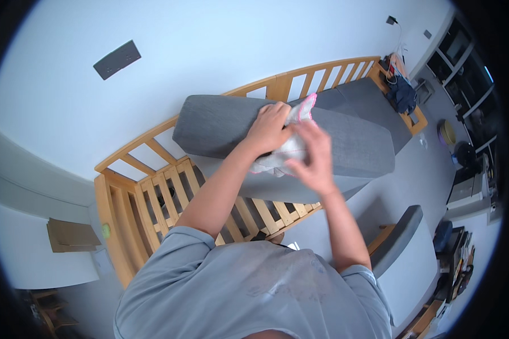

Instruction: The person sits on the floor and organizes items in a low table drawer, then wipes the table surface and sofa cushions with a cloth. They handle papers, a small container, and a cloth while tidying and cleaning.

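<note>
A grey fabric sofa cushion stands on its edge across a wooden sofa frame. On the cushion's upper side lies a white cloth with pink edging, crumpled and partly hidden by both hands. My left hand rests on the cushion at the cloth's left side, fingers bent; whether it grips the cloth cannot be told. My right hand, blurred, is over the cloth's right part with thumb and fingers apart. Bare wooden slats show below the cushion.
Another grey cushion lies on the frame's far part, with dark clothing over the armrest beyond. A grey padded chair stands at the lower right. A wall socket panel is at the upper left, a cardboard piece at the left.
</note>
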